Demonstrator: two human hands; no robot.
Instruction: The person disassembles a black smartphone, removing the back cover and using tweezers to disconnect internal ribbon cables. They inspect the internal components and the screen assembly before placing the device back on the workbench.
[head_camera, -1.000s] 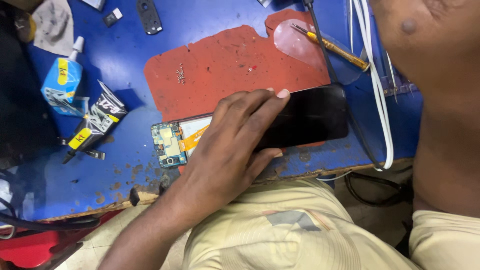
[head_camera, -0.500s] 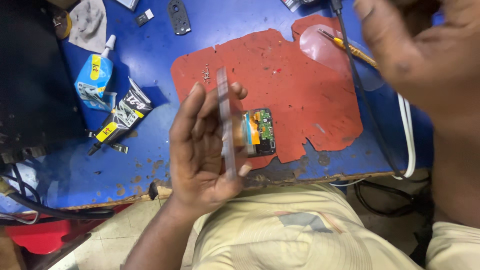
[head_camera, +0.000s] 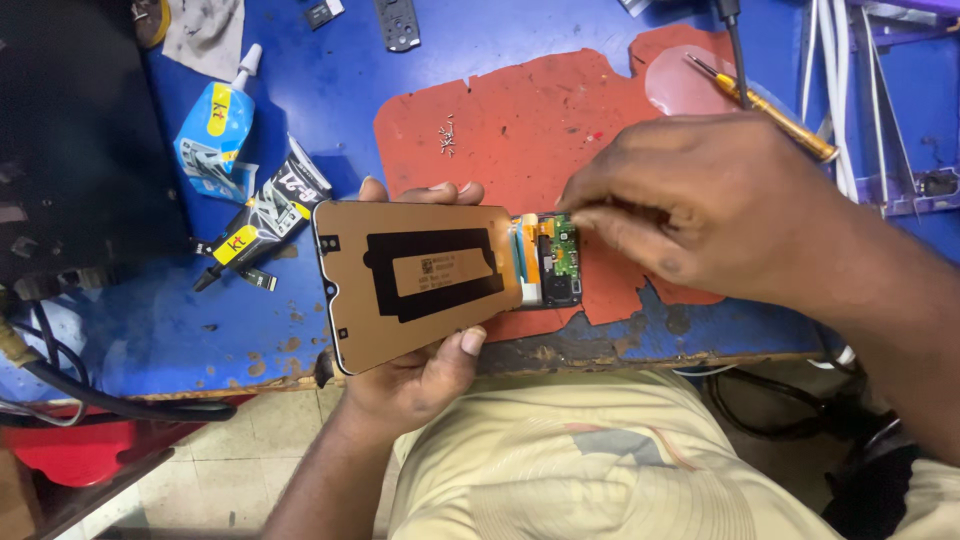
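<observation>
Red mat (head_camera: 520, 120), glue tubes (head_camera: 240, 190) nr left hand (head_camera: 410, 370), screwdriver (head_camera: 765, 95)

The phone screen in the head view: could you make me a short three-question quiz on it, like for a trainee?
1. True or false: the left hand holds the phone screen panel with its brown back side up.
2. What do the right hand fingertips touch? A) the yellow-handled screwdriver B) the small green circuit board at the panel's end C) the blue glue bottle
3. What colour is the mat on the blue table?

Key: 1 true; 2 B; 3 red.
</observation>
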